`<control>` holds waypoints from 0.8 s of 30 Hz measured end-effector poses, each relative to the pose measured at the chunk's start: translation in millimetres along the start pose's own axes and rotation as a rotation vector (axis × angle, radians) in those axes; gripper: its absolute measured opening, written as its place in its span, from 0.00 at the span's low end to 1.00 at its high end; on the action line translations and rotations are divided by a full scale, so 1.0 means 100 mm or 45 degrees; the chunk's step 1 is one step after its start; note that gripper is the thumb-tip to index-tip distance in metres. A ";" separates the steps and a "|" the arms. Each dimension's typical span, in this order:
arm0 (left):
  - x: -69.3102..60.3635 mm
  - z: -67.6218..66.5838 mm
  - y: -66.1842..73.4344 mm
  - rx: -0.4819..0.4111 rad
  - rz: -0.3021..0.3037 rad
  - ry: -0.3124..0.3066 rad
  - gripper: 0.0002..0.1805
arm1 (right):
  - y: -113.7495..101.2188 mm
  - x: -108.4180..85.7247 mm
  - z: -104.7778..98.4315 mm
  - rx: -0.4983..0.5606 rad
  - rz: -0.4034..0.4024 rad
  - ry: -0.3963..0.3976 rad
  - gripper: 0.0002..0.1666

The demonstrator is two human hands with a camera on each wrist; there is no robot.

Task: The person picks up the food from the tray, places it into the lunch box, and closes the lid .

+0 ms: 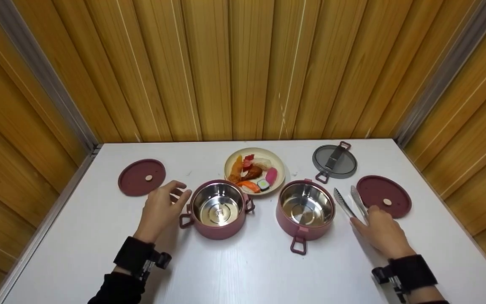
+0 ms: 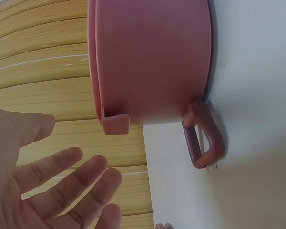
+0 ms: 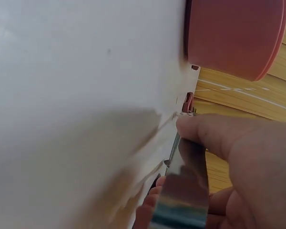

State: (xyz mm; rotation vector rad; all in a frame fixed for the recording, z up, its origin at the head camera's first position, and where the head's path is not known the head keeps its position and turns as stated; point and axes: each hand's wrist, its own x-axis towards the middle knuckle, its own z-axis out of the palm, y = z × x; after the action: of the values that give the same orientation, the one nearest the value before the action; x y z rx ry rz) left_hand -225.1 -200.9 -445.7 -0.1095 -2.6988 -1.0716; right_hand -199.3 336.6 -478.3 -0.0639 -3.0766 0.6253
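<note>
Seemingly readying tongs [image 1: 344, 203], clamped in right hand [image 1: 382, 232] fingers — with left hand [image 1: 162, 207] fingers apart beside left pot [image 1: 220, 232] — likely must reach plate [image 1: 281, 169].

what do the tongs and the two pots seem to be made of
Tongs: metal, probably stainless steel, glossy with mirror-like reflections. Left pot and right pot: matte pinkish outer walls with soft shading, perhaps plastic or coated metal; insides look like polished steel, from bright reflections.
</note>
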 end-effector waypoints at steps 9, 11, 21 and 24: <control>-0.11 0.00 0.04 0.006 0.022 0.044 0.16 | -0.01 0.01 -0.05 0.043 -0.024 0.027 0.29; -0.14 0.00 0.06 0.014 0.024 0.057 0.15 | -0.02 0.02 -0.07 0.044 -0.021 0.020 0.29; -0.35 0.10 0.33 -0.030 0.223 0.155 0.07 | -0.09 0.09 -0.23 0.033 -0.031 0.060 0.33; -0.42 0.17 0.46 -0.070 0.294 0.133 0.05 | -0.14 0.12 -0.28 0.025 -0.036 0.072 0.32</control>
State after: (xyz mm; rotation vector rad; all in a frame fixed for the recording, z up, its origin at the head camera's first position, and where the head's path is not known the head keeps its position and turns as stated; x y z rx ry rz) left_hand -180.4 -155.5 -437.5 -0.3555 -2.4915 -1.0496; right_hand -211.3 335.2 -447.1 -0.0370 -3.0107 0.6410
